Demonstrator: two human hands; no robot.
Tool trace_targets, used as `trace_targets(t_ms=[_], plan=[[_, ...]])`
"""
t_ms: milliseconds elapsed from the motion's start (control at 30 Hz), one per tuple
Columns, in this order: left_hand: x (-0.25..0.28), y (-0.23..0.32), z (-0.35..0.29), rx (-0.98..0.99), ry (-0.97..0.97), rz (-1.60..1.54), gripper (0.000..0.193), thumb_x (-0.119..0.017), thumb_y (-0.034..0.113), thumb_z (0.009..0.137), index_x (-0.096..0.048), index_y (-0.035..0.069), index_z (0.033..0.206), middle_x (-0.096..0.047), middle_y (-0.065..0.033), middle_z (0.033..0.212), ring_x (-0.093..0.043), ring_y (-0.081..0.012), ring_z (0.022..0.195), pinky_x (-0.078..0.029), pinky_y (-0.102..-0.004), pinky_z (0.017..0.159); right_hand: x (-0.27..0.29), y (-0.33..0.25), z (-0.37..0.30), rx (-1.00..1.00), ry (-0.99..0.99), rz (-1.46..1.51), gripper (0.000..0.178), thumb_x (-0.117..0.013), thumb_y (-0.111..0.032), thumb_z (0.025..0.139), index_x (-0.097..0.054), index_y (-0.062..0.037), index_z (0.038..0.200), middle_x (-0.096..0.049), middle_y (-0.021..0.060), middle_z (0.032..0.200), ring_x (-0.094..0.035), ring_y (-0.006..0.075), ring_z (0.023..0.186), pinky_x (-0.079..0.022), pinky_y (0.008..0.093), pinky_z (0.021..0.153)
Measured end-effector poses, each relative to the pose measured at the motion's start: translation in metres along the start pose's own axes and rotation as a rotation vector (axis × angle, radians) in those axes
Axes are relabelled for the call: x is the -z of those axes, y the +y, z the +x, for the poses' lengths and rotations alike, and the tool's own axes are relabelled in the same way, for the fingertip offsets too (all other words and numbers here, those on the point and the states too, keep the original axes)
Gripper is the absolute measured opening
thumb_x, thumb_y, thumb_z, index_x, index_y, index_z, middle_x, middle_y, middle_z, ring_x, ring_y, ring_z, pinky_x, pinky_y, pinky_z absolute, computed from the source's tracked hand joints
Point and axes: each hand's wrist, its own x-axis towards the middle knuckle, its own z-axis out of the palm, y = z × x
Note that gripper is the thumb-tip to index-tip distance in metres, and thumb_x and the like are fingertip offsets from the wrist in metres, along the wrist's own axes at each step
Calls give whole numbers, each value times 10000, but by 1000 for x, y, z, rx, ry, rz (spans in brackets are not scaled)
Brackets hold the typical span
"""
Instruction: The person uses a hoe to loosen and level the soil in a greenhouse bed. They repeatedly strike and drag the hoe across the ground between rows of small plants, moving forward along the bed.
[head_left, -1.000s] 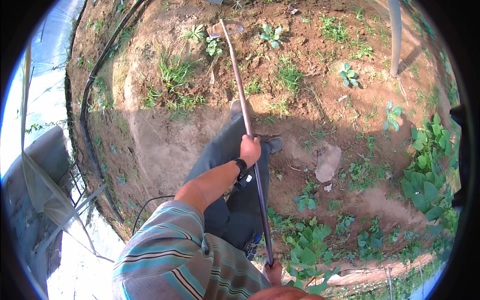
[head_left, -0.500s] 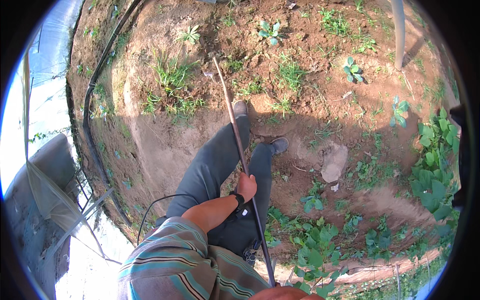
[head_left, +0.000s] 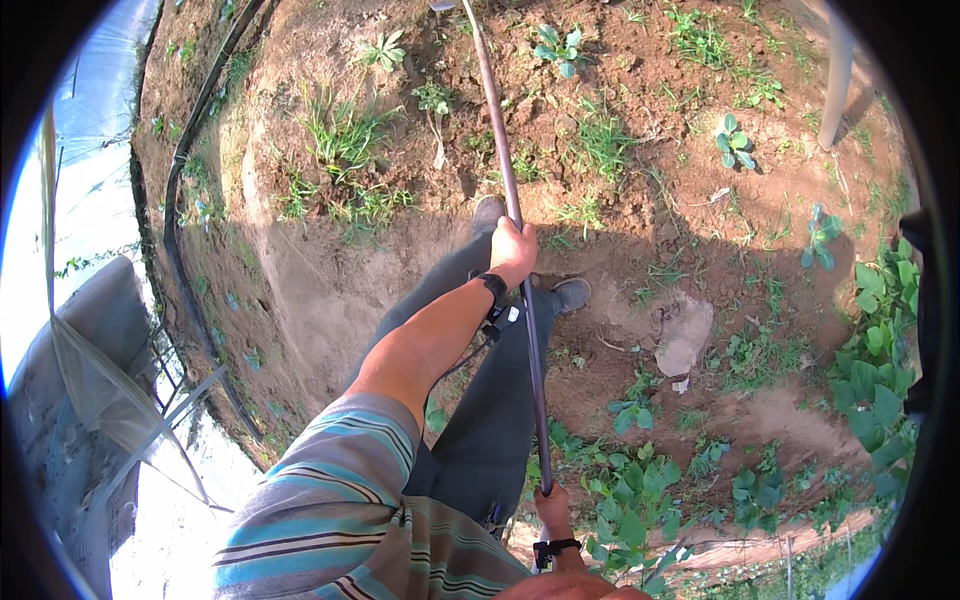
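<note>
My left hand (head_left: 513,250), a dark band on its wrist, is closed around the long brown handle of what looks like a hoe (head_left: 497,125). Lower down, near my right side, my right hand (head_left: 553,505) grips the handle's near end; its wrist also has a dark band. The handle slants away in front of my legs (head_left: 485,435). At the top edge a small greyish blade (head_left: 442,4) shows beside the handle; most of the tool's head is cut off. Below it lies reddish loose soil (head_left: 620,85) with grass tufts (head_left: 345,135) and a small leafy weed (head_left: 433,97).
Young broad-leaved plants (head_left: 558,50) stand in the soil, another seedling (head_left: 734,142) farther right. A pale post (head_left: 838,85) rises at upper right. Dense green vines (head_left: 875,370) grow at right. A flat stone (head_left: 685,335) lies beside my foot. A black hose (head_left: 172,220) runs along the left.
My left hand has moved forward and up along with the hoe, whose far end now reaches the top edge. My right hand has come into view on the handle's near end.
</note>
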Motion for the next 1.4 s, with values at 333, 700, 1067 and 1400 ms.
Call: trace_targets(t_ms=[333,700,1067,1400], plan=[[5,-164,-193,205,-167,214,354,-633,218,993,-481,-91,1072,-645,-309,894,-686,-489,829,-555,-521,707,-30,125,-210,-308,-150,-128,184,-757,-158,831,-714,-68,986,-734,187,809,-730,376,765,-584,464,715],[73,-20,-7,206,60,-59,354,-620,272,953,-550,-62,1048,-681,-276,902,-714,-438,829,-568,-505,725,0,-30,-53,116,155,-91,138,-720,-116,852,-692,-48,969,-691,240,786,-677,457,748,-542,524,691],[62,-87,-140,194,114,72,354,-640,231,986,-513,-81,1095,-669,-317,959,-678,-499,927,-534,-553,819,60,38,-147,-133,-67,-295,187,-750,-159,808,-732,-60,966,-715,220,794,-709,429,753,-578,497,696],[80,-49,-253,614,-182,-516,267,-604,204,1022,-479,-31,1011,-604,-119,788,-653,-239,604,-559,-413,519,226,16,-245,-126,110,-593,187,-763,-187,773,-736,-69,916,-715,189,782,-715,397,748,-571,493,716]])
